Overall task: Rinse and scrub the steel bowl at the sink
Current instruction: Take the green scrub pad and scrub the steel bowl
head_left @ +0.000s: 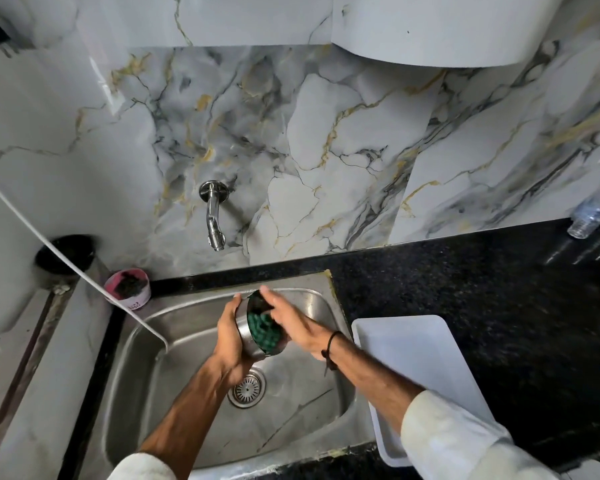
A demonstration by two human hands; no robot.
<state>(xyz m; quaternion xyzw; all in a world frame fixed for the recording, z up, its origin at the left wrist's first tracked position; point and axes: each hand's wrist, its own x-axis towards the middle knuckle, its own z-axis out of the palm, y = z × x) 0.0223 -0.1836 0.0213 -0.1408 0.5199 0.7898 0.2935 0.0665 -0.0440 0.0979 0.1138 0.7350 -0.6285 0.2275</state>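
Small round steel bowl held tilted on edge above stainless sink basin, over drain strainer. Left hand cups bowl's outer wall, grip closed round it. Right hand presses green scrub pad inside bowl, fingers blurred. Wall tap looks dry. Risk: wet steel slips from one-handed hold, drops, clatters into basin; hard scrubbing could twist it loose.

- steel bowl: shiny metal
- sink: brushed steel, dull sheen
- counter: speckled black stone, polished
- tray: smooth white plastic
- wall: glossy marble-look
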